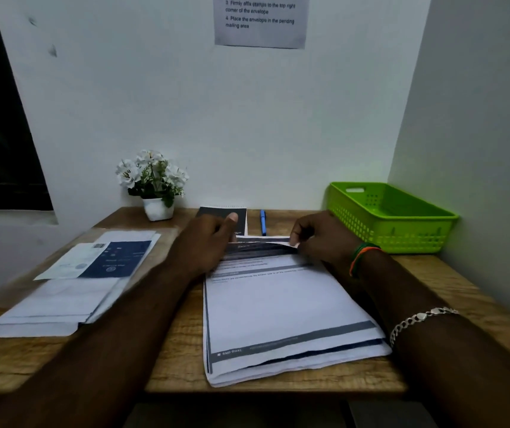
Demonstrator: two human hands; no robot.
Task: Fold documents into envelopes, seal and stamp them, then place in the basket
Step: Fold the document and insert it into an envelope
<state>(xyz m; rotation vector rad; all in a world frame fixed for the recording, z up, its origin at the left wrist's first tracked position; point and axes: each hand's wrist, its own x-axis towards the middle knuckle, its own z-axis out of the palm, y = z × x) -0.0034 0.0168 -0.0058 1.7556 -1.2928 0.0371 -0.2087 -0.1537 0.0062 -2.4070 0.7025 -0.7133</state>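
Wooden table (pixel 173 341): envelope stack (pixel 62 307) left edge; document stack (pixel 281 322) centre-front; potted plant (pixel 154 186), dark booklet (pixel 216 215), blue pen (pixel 263 222) along back edge; green basket (pixel 392 217) back-right corner.

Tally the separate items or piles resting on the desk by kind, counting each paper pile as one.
Document stack: 1
Envelope pile: 1
Green basket: 1
Blue pen: 1
Potted flowers: 1
Dark booklet: 1
Total: 6

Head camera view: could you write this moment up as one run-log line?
stage: lifting top sheet | left hand: on document stack far edge | right hand: pinching top sheet's far edge | green basket: no envelopes visible | envelopes: untouched, left
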